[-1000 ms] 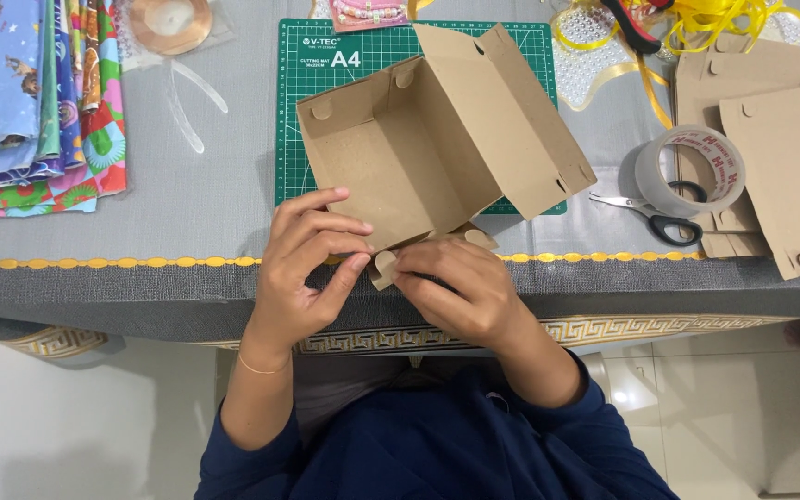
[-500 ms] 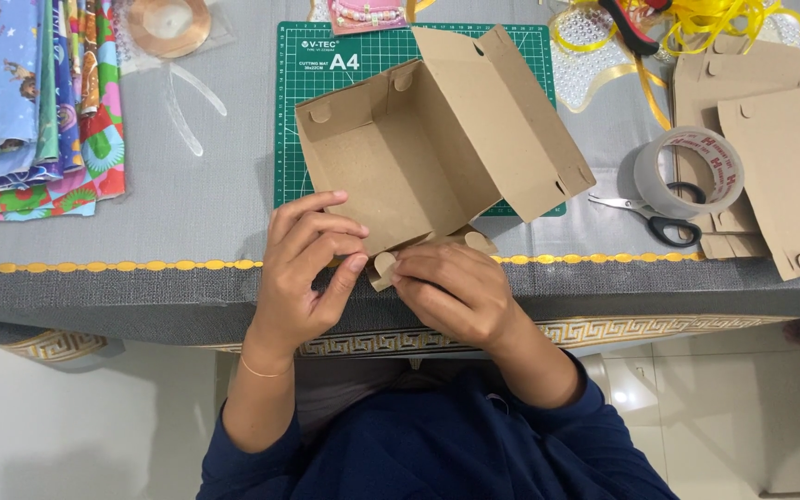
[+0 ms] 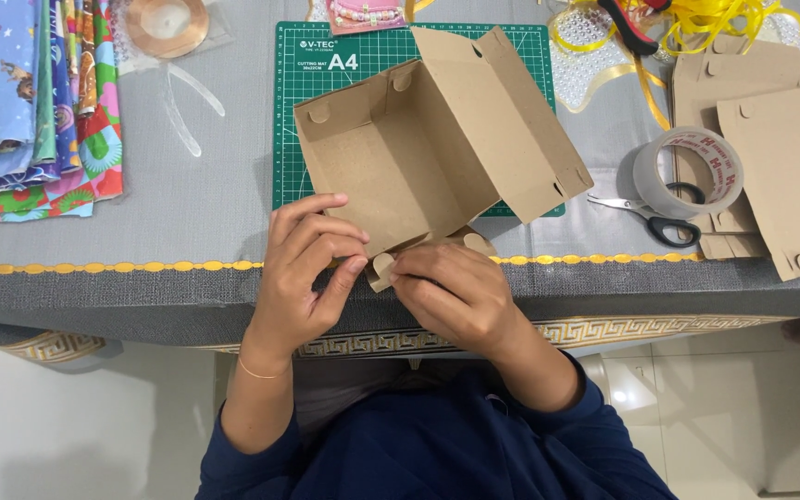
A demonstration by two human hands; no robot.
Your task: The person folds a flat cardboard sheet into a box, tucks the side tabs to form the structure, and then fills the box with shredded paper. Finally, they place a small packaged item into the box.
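At 6 o'clock of the green cutting mat (image 3: 293,111), my left hand (image 3: 303,268) and right hand (image 3: 451,292) pinch the half-folded cardboard box (image 3: 418,157)'s near flap (image 3: 383,268); walls stand, lid open, tabs unlocked.

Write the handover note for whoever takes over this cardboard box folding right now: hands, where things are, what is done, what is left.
Left hand: fingers pressed on the near edge of the brown cardboard box, at the table's front edge.
Right hand: pinching the small rounded flap at the box's near corner.
Box: half formed, lying partly on the green cutting mat; far wall and side walls stand up, one long panel leans open to the right.
Nearby: tape roll and scissors to the right, flat cardboard blanks beyond them.
Done: walls raised.
Left: near flap not yet tucked; open panel not closed.
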